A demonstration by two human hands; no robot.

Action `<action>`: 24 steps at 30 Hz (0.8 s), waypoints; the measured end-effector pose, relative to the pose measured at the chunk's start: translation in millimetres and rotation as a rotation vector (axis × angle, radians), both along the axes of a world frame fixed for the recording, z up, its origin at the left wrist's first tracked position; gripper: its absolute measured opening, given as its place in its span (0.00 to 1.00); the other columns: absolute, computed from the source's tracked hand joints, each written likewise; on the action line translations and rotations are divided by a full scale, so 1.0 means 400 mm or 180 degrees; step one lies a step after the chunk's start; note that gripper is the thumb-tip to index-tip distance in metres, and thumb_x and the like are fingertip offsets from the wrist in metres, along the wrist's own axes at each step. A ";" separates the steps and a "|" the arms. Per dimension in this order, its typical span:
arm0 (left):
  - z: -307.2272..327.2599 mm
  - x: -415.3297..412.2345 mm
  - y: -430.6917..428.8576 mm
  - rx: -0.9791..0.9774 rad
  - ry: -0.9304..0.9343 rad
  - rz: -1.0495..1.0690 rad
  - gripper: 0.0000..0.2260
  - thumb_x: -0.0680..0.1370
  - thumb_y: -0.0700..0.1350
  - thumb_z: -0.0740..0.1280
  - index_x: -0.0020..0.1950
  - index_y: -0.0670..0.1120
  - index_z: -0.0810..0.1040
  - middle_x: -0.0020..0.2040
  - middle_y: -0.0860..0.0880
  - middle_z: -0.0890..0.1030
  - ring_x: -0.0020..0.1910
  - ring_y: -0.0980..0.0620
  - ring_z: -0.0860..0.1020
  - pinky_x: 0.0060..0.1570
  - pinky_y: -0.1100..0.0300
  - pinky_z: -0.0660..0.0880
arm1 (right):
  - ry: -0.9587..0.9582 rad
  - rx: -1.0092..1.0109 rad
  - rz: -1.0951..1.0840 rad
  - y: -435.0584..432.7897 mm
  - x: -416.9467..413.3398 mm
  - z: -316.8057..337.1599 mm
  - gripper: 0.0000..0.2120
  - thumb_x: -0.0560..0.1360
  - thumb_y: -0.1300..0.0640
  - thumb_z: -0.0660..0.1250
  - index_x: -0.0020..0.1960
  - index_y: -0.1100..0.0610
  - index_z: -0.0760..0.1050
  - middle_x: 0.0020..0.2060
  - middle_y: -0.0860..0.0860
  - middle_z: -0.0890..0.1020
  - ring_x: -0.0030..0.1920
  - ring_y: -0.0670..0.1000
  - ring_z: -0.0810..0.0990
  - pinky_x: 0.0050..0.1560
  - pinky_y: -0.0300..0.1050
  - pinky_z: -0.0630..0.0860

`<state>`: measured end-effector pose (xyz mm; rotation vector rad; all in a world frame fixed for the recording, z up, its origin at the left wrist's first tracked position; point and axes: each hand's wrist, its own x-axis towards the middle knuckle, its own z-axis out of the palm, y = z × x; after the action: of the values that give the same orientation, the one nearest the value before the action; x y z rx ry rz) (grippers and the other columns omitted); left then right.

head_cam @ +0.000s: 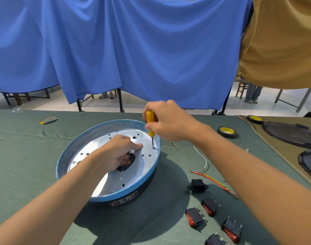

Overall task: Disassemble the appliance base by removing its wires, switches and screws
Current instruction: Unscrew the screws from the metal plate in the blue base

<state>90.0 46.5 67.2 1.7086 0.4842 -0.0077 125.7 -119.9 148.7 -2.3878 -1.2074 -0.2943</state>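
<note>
The base (108, 163), a round blue-rimmed pan with a silver perforated plate inside and a dark lower body, sits on the green cloth (24, 149) in the middle of the view.

The left hand (118, 152) reaches in from the lower left, forearm crossing the base's near rim. Its fingers curl down through the dark central opening (128, 160) of the plate and grip the edge there, while the thumb lies stretched flat on the plate, pointing toward the base's right side.

The right hand (166, 121) comes in from the lower right, wrist raised above the base's right rim. It is closed around the yellow handle of a screwdriver (150, 125), held nearly upright, with the metal shaft running down to a point on the plate just inside the right rim. Whether the tip sits in a screw head cannot be told.

Right of the base, on the cloth, lie a loose screw (175, 145), a white wire (202, 157) and a red wire with a yellow-green wire (215, 183) alongside. Nearer the viewer, also right of the base, are a black socket (198, 186) and four black rocker switches (211, 206) with red buttons. A roll of black tape (227, 132) lies farther right of the base.
</note>
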 end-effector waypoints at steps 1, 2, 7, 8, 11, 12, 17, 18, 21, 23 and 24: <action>-0.001 0.001 0.001 0.0000 0.0002 -0.0010 0.14 0.74 0.38 0.74 0.40 0.48 0.69 0.40 0.42 0.76 0.24 0.50 0.75 0.28 0.60 0.74 | -0.0020 0.0309 -0.0035 -0.002 -0.004 0.021 0.06 0.74 0.57 0.68 0.50 0.54 0.73 0.36 0.47 0.74 0.41 0.53 0.70 0.40 0.44 0.69; 0.000 0.002 0.002 0.0002 0.0005 -0.0005 0.13 0.74 0.38 0.73 0.39 0.48 0.69 0.40 0.42 0.77 0.25 0.49 0.76 0.29 0.59 0.75 | -0.0055 0.0654 -0.0071 -0.004 -0.007 0.041 0.07 0.74 0.56 0.68 0.51 0.55 0.74 0.35 0.48 0.75 0.40 0.53 0.71 0.40 0.44 0.70; 0.014 0.006 0.021 -0.0061 -0.0047 0.0098 0.11 0.74 0.39 0.73 0.41 0.46 0.70 0.33 0.44 0.75 0.27 0.47 0.75 0.30 0.58 0.75 | -0.0208 0.2158 -0.0403 -0.014 -0.003 0.116 0.08 0.79 0.58 0.60 0.56 0.59 0.69 0.34 0.49 0.73 0.41 0.57 0.79 0.44 0.50 0.75; 0.016 0.006 0.023 -0.0086 -0.0056 0.0096 0.11 0.74 0.38 0.73 0.42 0.45 0.71 0.30 0.45 0.73 0.26 0.47 0.74 0.30 0.58 0.74 | -0.0132 0.2158 -0.0528 -0.020 0.009 0.120 0.08 0.79 0.58 0.58 0.57 0.59 0.68 0.34 0.49 0.72 0.43 0.59 0.79 0.45 0.54 0.76; 0.011 0.006 0.023 -0.0101 -0.0008 0.0046 0.10 0.74 0.37 0.73 0.45 0.43 0.71 0.30 0.45 0.74 0.25 0.48 0.75 0.31 0.57 0.75 | 0.0679 0.1738 -0.0819 -0.036 0.049 0.099 0.08 0.79 0.61 0.54 0.58 0.59 0.64 0.40 0.54 0.73 0.42 0.62 0.80 0.48 0.59 0.80; 0.009 0.007 0.020 -0.0097 0.0018 0.0033 0.10 0.74 0.37 0.73 0.48 0.42 0.72 0.31 0.45 0.74 0.25 0.48 0.76 0.30 0.57 0.75 | 0.1095 0.1635 -0.0841 -0.040 0.061 0.080 0.07 0.79 0.61 0.53 0.57 0.58 0.63 0.41 0.57 0.74 0.40 0.60 0.80 0.49 0.60 0.80; 0.006 0.025 0.030 0.0006 0.0130 0.0143 0.21 0.74 0.38 0.73 0.65 0.38 0.71 0.37 0.43 0.74 0.25 0.49 0.77 0.26 0.59 0.74 | 0.2167 0.1266 -0.0720 -0.052 0.095 -0.028 0.06 0.79 0.65 0.52 0.49 0.60 0.67 0.36 0.58 0.70 0.31 0.52 0.74 0.36 0.50 0.81; 0.005 0.027 0.034 0.0054 0.0170 0.0153 0.21 0.75 0.38 0.73 0.64 0.37 0.71 0.38 0.43 0.75 0.25 0.49 0.77 0.25 0.59 0.74 | 0.2281 0.1075 -0.0718 -0.054 0.096 -0.049 0.07 0.78 0.66 0.52 0.48 0.61 0.69 0.36 0.57 0.70 0.31 0.50 0.73 0.30 0.44 0.76; -0.004 0.030 0.040 0.0277 0.0334 0.0163 0.17 0.76 0.40 0.72 0.61 0.37 0.72 0.38 0.43 0.75 0.29 0.49 0.75 0.25 0.60 0.72 | 0.2395 0.0201 -0.0677 -0.050 0.091 -0.105 0.09 0.77 0.66 0.56 0.48 0.60 0.75 0.37 0.55 0.72 0.29 0.49 0.70 0.24 0.38 0.66; -0.009 0.033 0.037 0.0412 0.0406 0.0159 0.17 0.76 0.40 0.71 0.62 0.38 0.72 0.36 0.44 0.74 0.28 0.50 0.74 0.22 0.62 0.70 | 0.2241 -0.0436 -0.0619 -0.036 0.085 -0.136 0.06 0.76 0.64 0.62 0.48 0.59 0.77 0.38 0.55 0.75 0.29 0.50 0.70 0.24 0.37 0.65; -0.011 0.035 0.034 0.0488 0.0438 0.0160 0.18 0.76 0.41 0.71 0.63 0.38 0.71 0.36 0.44 0.74 0.29 0.50 0.73 0.23 0.61 0.70 | 0.2047 -0.0775 -0.0611 -0.027 0.083 -0.150 0.06 0.75 0.62 0.65 0.49 0.59 0.79 0.39 0.56 0.77 0.29 0.50 0.71 0.24 0.36 0.66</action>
<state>104.1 60.2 62.8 1.8535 0.6438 -0.0535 159.1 -130.5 88.8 -2.5028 -0.7443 0.5587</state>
